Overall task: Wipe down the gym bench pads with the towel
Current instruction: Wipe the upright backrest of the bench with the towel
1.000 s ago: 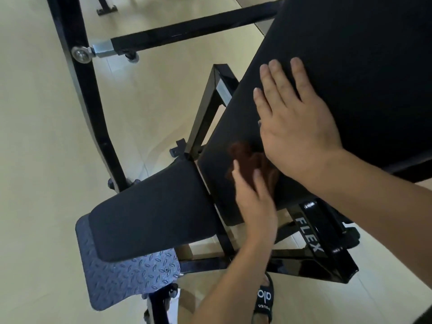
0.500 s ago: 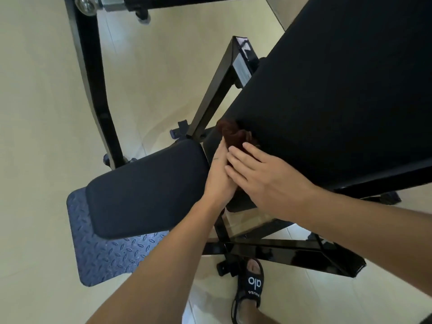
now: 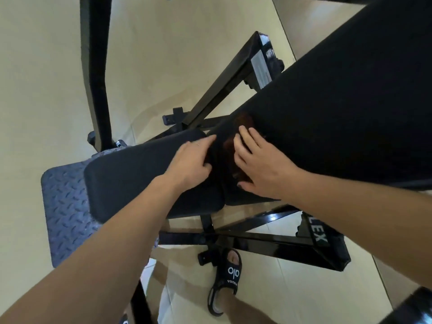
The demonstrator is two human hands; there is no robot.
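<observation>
Towel (image 3: 236, 146): dark reddish-brown, bunched at the lower end of the inclined back pad (image 3: 339, 108), just beside the gap to the seat pad (image 3: 145, 174). It is pressed flat under the right hand (image 3: 261, 167), fingers straight and spread, pointing to about 11 o'clock. The left hand (image 3: 191, 164) lies at the towel's 9 o'clock, on the seat pad edge, fingers curled at the gap; whether cloth is pinched cannot be told. Back pad long axis runs toward 1 o'clock; unwiped length is judged to lie that way, right hand nearer.

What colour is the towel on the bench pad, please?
Dark reddish-brown towel, seen in the head view.
</observation>
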